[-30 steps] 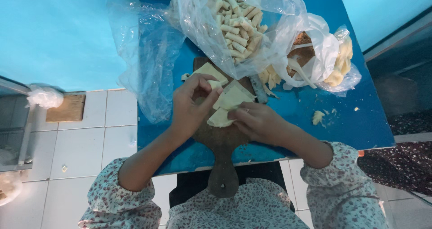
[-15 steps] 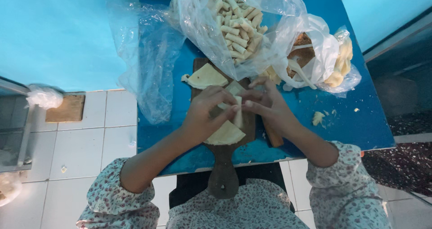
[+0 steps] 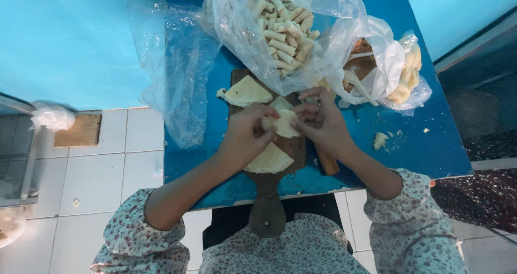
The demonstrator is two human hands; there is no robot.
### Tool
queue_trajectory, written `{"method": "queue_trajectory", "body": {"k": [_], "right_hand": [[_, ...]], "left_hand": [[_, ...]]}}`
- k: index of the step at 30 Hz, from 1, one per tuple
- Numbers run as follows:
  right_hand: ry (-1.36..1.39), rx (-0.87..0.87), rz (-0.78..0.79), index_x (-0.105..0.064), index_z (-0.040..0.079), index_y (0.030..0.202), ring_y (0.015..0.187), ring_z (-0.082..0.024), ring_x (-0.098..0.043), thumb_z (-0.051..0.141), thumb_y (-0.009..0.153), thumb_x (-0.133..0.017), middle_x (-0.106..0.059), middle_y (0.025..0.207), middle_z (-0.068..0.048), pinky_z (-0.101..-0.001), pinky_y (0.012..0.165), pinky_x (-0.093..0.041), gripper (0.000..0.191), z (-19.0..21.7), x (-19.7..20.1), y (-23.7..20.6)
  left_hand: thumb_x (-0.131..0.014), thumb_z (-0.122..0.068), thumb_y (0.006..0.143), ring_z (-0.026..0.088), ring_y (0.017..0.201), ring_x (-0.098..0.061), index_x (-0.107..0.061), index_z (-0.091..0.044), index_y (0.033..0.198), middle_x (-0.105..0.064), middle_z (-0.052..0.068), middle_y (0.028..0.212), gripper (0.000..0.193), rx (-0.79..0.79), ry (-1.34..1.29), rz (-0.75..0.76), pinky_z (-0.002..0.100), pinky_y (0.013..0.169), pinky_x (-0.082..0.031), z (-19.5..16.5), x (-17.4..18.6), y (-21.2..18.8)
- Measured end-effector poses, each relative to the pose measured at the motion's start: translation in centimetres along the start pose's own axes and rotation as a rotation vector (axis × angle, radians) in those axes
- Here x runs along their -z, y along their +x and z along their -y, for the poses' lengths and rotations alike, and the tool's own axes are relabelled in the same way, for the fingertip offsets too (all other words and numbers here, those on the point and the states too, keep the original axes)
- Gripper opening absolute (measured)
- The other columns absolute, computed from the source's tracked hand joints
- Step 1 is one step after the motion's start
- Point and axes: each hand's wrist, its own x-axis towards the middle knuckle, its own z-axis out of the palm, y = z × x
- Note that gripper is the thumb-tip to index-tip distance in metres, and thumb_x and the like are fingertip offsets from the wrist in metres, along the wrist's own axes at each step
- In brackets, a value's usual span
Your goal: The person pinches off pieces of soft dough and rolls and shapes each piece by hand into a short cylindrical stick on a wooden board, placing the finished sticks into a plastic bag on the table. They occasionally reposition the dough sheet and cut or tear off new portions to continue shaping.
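Empty bag (image 3: pixel 175 85): lying on the blue desk (image 3: pixel 425 144), far left.
Left hand (image 3: pixel 245 136): grip closing on the dough wrapper (image 3: pixel 283 124), over the wooden board (image 3: pixel 266 198).
Right hand (image 3: pixel 323 124): pinching the same wrapper's other edge.
Rolls bag (image 3: pixel 285 31): sitting behind the board.

My left hand (image 3: pixel 245 136) and right hand (image 3: pixel 323 124) cover most of the pastry sheet (image 3: pixel 283 124) I fold, so its far edges and any filling cannot be told. Below it, my left palm hides the upper part of another wrapper (image 3: pixel 269 161) on the wooden board (image 3: pixel 266 209). Right of the board, a brown handle (image 3: pixel 327 163) pokes from under my right wrist; its working end is hidden. Above the board, the clear bag of rolls (image 3: pixel 283 34) is cut off by the top edge.
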Motion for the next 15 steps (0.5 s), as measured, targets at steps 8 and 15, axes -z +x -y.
{"method": "queue_trajectory", "body": {"k": [8, 15], "right_hand": [[-0.444, -0.009, 0.035, -0.041, 0.011, 0.136, 0.071, -0.006, -0.062, -0.003, 0.083, -0.071, -0.073, 0.126, -0.01, -0.0231, 0.06, -0.055, 0.063, 1.7, -0.7, -0.6], [-0.555, 0.092, 0.032, -0.042, 0.009, 0.138, 0.071, -0.013, -0.068, -0.002, 0.081, -0.074, -0.07, 0.128, -0.006, -0.0276, 0.062, -0.059, 0.067, 1.9, -1.2, -0.4]], "left_hand": [[-0.071, -0.003, 0.085, 0.029, 0.074, -0.074, -0.065, -0.002, 0.103, -0.07, 0.014, 0.087, 0.019, 0.045, 0.172, 0.122, 0.041, 0.063, -0.057, 0.4, -0.2, -0.2], [-0.073, -0.015, 0.085, 0.032, 0.077, -0.072, -0.064, -0.006, 0.105, -0.069, 0.012, 0.091, 0.023, 0.048, 0.413, 0.082, 0.047, 0.064, -0.054, 0.3, -0.5, -0.4]]}}
